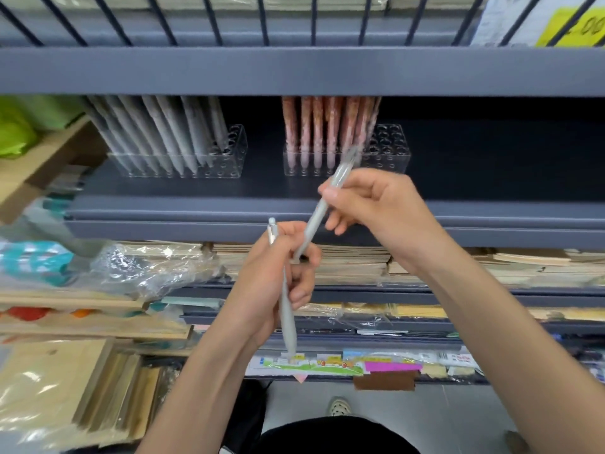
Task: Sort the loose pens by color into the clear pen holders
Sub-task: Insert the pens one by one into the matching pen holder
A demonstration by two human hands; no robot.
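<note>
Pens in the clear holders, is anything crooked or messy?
The grey pens in the left holder all lean to the left, while the pink pens in the right holder stand nearly upright. Nothing looks spilled or broken.

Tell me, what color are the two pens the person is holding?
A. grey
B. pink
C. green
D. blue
A: the left hand grips a grey pen that points down, and the right hand grips a second grey pen at a slant.
</note>
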